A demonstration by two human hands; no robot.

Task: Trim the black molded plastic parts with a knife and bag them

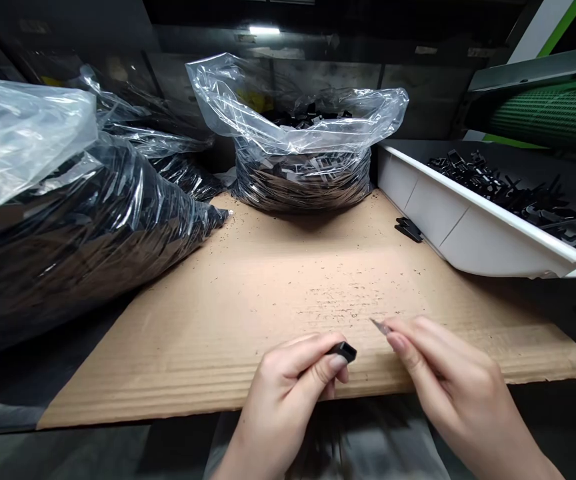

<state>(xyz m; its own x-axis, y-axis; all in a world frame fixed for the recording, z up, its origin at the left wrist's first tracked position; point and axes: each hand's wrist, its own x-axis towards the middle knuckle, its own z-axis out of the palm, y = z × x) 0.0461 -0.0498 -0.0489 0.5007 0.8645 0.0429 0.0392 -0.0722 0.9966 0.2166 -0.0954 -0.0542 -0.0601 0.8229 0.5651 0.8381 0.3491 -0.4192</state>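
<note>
Between the thumb and fingers of my left hand (293,383) is a small black plastic part (345,351), its hollow end turned up and to the right. My right hand (448,380) pinches a small pointed metal blade (379,326), whose tip points up and left. The blade and the black part are apart, with a short gap between them. Both hands are over the front edge of a cardboard sheet (218,320). Dark shavings (341,300) lie scattered on the cardboard just beyond the hands.
A large plastic bag (68,233) of black parts fills the left side. Another open bag (303,173) of black parts stands at the back. On the right is a white tray (468,227) with many black parts, and a few pieces (408,229) lie against its outer wall.
</note>
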